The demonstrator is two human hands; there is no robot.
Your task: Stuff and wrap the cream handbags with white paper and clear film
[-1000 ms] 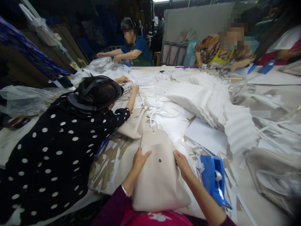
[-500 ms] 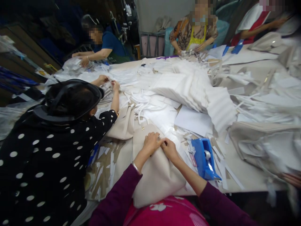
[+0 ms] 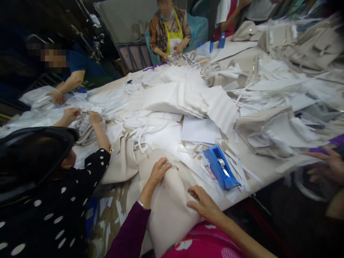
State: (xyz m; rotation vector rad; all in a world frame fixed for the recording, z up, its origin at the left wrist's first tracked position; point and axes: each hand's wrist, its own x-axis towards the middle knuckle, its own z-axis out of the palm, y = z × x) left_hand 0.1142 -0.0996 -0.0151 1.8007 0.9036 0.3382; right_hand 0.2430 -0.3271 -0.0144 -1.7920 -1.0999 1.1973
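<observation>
Beige bag [image 3: 163, 218] lies at the desk's [image 3: 268, 172] near edge, long axis 11-to-5 o'clock; left hand [image 3: 158, 172] rests over its upper part, grip untellable; right hand [image 3: 202, 203], fingers loosely parted, at its 3 o'clock side.

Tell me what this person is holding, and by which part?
The left hand holds the beige bag by its upper part; the right hand is at its side, its grip unclear.

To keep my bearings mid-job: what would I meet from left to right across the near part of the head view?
Polka-dot sleeve, beige bag, left hand on the nearest bag, right hand, blue tape dispenser, bag with white material, another person's hand.
</observation>
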